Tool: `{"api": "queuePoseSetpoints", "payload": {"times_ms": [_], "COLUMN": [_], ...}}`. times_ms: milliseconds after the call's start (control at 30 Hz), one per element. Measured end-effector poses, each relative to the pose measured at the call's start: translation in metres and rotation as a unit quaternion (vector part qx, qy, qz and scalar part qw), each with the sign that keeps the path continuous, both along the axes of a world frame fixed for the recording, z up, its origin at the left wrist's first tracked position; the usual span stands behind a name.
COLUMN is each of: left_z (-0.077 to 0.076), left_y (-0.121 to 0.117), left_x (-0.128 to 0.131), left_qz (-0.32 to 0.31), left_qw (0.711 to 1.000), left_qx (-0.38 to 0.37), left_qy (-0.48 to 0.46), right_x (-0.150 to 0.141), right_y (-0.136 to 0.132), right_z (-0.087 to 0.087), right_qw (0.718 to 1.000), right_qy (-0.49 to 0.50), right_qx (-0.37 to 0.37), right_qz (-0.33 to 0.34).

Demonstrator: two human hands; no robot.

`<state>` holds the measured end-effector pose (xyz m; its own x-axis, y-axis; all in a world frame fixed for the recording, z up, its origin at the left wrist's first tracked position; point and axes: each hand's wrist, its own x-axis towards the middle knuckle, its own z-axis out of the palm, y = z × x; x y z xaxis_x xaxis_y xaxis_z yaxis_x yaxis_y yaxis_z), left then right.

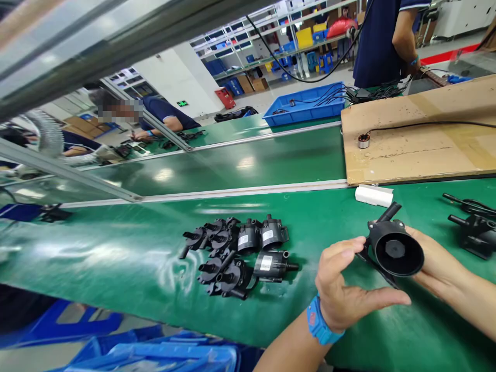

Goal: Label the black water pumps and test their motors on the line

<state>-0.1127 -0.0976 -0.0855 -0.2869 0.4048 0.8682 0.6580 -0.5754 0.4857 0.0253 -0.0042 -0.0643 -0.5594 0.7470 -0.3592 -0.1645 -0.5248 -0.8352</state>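
Observation:
A black plastic pump housing (pixel 399 252) is held up over the green bench, its round open end facing me and a pipe stub pointing up. My left hand (pixel 343 284), with a blue wrist strap, touches its left side; the fingertips meet the mounting bracket and the thumb stretches beneath it. Behind the housing, my right hand (pixel 430 258) grips its far side, with most fingers hidden. Left of my hands lies a group of several similar black pumps (pixel 232 276); some carry white labels.
A white piece (pixel 374 195) lies by a cardboard sheet (pixel 426 113) bearing a small motor (pixel 363 140) with a cable. Another black pump (pixel 475 232) sits at right. A blue tray (pixel 306 103) stands beyond, near co-workers. Blue crates (pixel 166 356) are below the bench edge.

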Motion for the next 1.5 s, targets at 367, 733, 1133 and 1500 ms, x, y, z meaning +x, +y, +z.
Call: {"api": "queuePoseSetpoints", "payload": {"times_ms": [367,733,1133,1500], "left_z": [0.003,0.002,-0.010,-0.054], "left_y": [-0.003,-0.002,0.013,0.092], "left_x": [0.004,-0.014,-0.030,-0.069], "left_qz": [0.036,-0.140,-0.203,-0.003], "left_qw": [0.996,0.957,0.864,0.902], "left_qx": [-0.077,-0.255,-0.457,-0.418], "left_qy": [-0.031,-0.012,0.049,0.103], "right_x": [-0.006,0.000,-0.004,-0.006], "right_y": [0.002,0.029,0.098,0.120], "right_z": [-0.010,-0.021,-0.060,-0.073], "right_qw": [0.996,0.995,0.798,0.763], "right_qy": [0.022,-0.025,-0.282,-0.286], "right_qx": [-0.084,0.054,0.532,0.573], "right_qz": [0.014,0.074,0.027,0.087]}}
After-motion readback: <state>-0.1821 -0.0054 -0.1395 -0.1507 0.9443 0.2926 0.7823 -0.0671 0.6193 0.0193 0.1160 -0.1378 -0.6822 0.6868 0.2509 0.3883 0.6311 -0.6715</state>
